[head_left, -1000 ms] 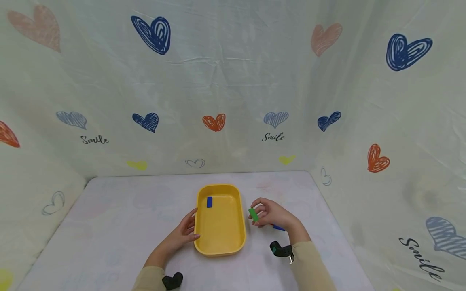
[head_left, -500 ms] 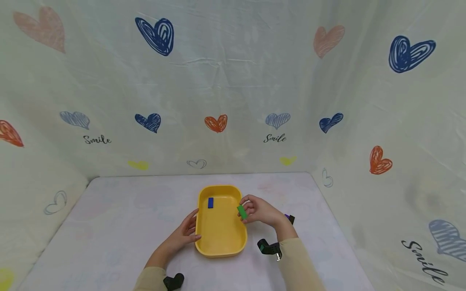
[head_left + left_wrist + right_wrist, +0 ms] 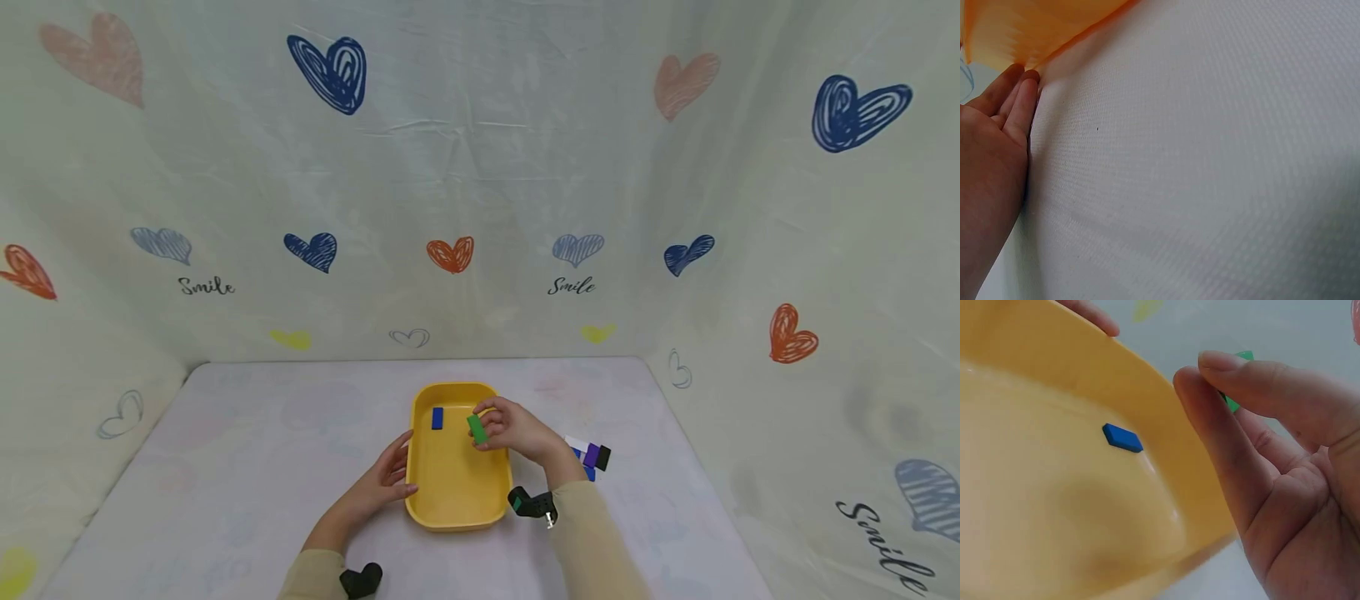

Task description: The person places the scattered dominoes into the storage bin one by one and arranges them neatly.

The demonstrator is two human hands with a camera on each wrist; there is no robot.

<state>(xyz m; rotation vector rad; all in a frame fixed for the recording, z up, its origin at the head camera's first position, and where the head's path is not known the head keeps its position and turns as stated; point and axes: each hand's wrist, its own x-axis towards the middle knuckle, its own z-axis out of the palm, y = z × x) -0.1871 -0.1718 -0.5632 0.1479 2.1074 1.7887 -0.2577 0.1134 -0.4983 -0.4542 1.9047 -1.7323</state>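
"What's hidden?"
"Most of the green block (image 3: 1232, 404), behind the right hand (image 3: 1291, 456) in the right wrist view; the loose blocks (image 3: 592, 455) partly, behind the right arm (image 3: 566, 470)."
"Cut off?"
"The yellow tray (image 3: 1041, 28) in both wrist views; both sleeves (image 3: 596, 542) at the near edge."

Head view looks down; close wrist views share the tray (image 3: 453, 492).
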